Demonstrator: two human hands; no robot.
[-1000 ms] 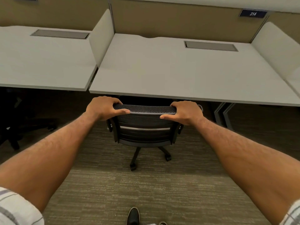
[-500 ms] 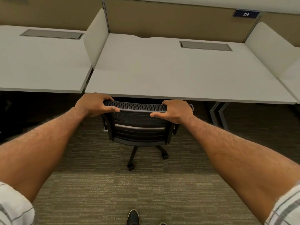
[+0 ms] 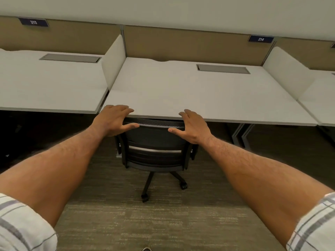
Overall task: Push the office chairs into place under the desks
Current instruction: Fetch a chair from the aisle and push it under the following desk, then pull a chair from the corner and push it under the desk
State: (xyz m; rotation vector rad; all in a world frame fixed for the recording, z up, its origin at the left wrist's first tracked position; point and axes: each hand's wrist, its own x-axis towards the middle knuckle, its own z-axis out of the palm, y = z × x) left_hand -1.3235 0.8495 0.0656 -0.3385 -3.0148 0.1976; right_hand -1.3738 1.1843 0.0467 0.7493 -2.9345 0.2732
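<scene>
Chair (image 3: 154,153) between the spread, empty left hand (image 3: 113,120) and right hand (image 3: 194,126) looks tucked under the bench (image 3: 199,95); other chairs unseen.

The chair (image 3: 154,160) at mid-frame is black. Its top rail (image 3: 154,122) is dotted with fine perforations, and a pale grey strip (image 3: 154,149) crosses its back. The desks (image 3: 181,91) are plain off-white, as are the dividers (image 3: 114,58) between them. Each desk has a flat grey tray (image 3: 223,68) set in it. Behind them runs a tan panel (image 3: 181,44), with a pale greyish wall (image 3: 163,9) above it. The sign (image 3: 33,22) at upper left and the sign (image 3: 260,39) at upper right are navy with white numerals. The legs (image 3: 241,134) at right are grey. The carpet (image 3: 126,214) is olive-grey with lighter horizontal streaks. The sleeve (image 3: 21,227) at lower left and the sleeve (image 3: 315,227) at lower right are white with grey check lines.
</scene>
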